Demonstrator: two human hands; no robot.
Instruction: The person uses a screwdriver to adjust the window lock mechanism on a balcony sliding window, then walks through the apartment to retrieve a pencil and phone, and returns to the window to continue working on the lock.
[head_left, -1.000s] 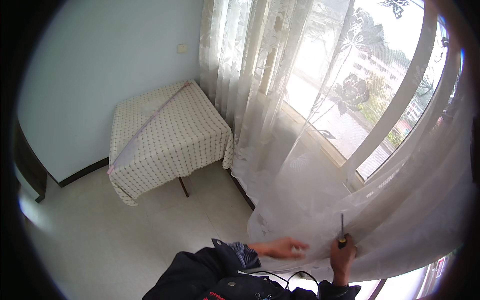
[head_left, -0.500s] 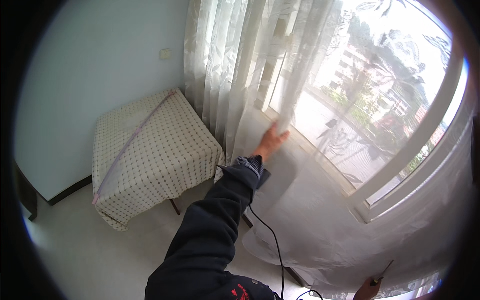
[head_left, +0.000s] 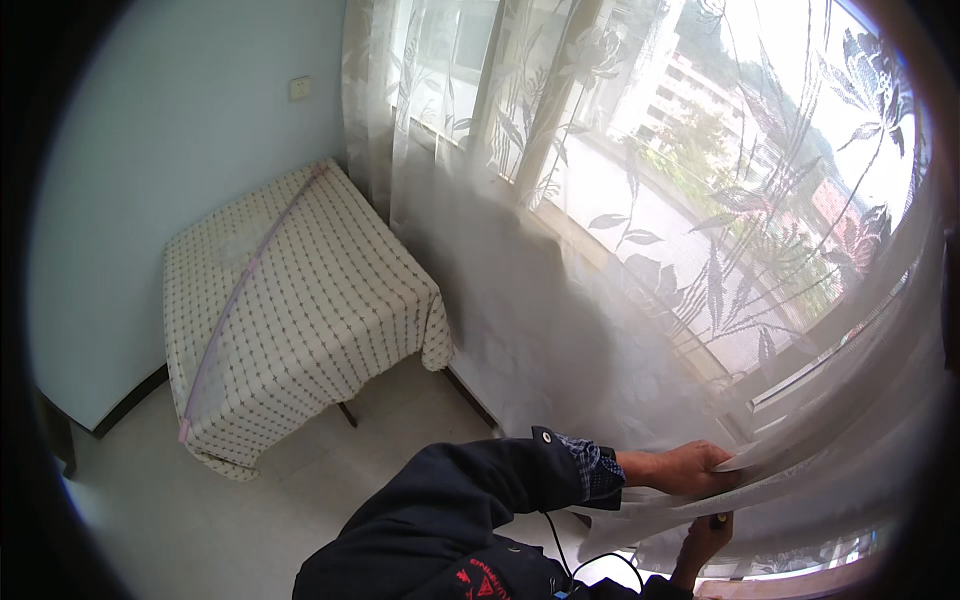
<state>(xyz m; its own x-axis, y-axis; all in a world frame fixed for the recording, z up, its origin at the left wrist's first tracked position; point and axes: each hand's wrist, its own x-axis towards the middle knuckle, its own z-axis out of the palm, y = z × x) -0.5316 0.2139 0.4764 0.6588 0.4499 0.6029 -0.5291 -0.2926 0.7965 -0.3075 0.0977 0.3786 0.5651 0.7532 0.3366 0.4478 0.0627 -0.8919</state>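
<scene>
The left hand [head_left: 690,468] pinched a gathered fold of the sheer floral curtain [head_left: 640,300]; just below its fingers, the right hand [head_left: 705,540] gripped a dark-handled tool [head_left: 719,520]. Most curtain hung ungathered.

The sheer curtain [head_left: 640,250] on the right is thin, translucent white cloth, woven with a darker leaf-and-flower pattern, and it bunches into soft folds where the left hand [head_left: 690,468] grips it. The small table [head_left: 290,310] at far left is draped in matt cream cloth with a fine dotted print. The sleeve [head_left: 470,500] is dark, matt fabric. The wall [head_left: 150,150] looks smooth, painted pale blue. The floor [head_left: 150,510] is pale, with a slight sheen.
</scene>
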